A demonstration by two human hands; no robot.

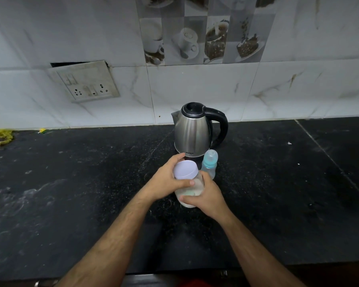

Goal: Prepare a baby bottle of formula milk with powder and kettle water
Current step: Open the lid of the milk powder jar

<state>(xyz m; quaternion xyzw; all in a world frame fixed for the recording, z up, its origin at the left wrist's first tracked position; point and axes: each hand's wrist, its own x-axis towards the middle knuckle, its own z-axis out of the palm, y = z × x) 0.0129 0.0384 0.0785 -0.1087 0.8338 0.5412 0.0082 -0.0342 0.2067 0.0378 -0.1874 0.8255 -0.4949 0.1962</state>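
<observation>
Left hand [166, 179] grips lid [186, 169] of powder jar [188, 192]; right hand [208, 195] clasps jar body on bench [71, 193]. Bottle [209, 163], kettle [192, 131] just behind. Likely unscrewing: best hold jar upright, steady, twist lid gently, avoid spilling powder.

Both bare forearms are reaching forward and converging; the left hand [167, 179] is curling over the lid [185, 170], thumb wrapping its near edge, fingers arching across the far side, while the right hand [208, 195] is clasping the jar [188, 193] just below that grip, thumb lying across its front
</observation>
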